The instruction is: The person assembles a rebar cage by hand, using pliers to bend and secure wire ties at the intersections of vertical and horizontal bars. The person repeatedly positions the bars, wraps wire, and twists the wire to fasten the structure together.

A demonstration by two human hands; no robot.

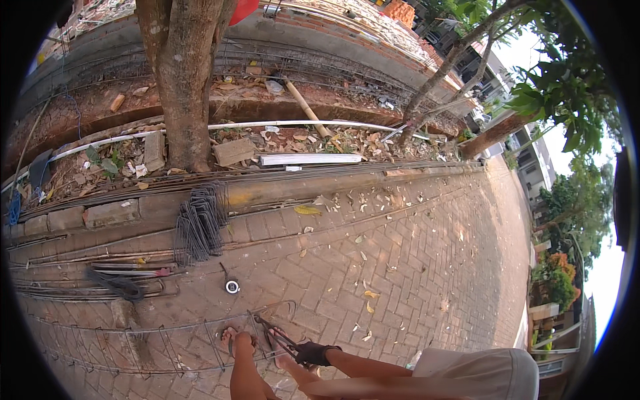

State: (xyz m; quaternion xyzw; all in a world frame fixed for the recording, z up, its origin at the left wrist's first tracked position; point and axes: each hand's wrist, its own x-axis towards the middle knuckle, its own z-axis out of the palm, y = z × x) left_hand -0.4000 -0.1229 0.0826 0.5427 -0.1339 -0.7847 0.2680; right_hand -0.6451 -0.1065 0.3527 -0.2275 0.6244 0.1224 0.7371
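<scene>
My right hand point(312, 354), in a dark glove, is closed round the handles of long dark pincers point(283, 340). Their jaws meet the upper bar near the right end of a rebar cage point(170, 327), beside a stirrup. This cage of thin bars and stirrups lies low over the paving, stretching away to the left. My left hand point(244, 342), bare, is by the same end of the cage, left of the pincers. Its fingers look curled in, and what they hold is too small to make out. Feet show around both hands.
A round tape measure point(232, 287) lies on the brick paving point(400, 267). Bent stirrups point(200, 223) are heaped left of centre, near a dark wire coil point(120, 285) and long bars. Behind stand a tree trunk point(183, 87), concrete blocks point(233, 152) and a low wall.
</scene>
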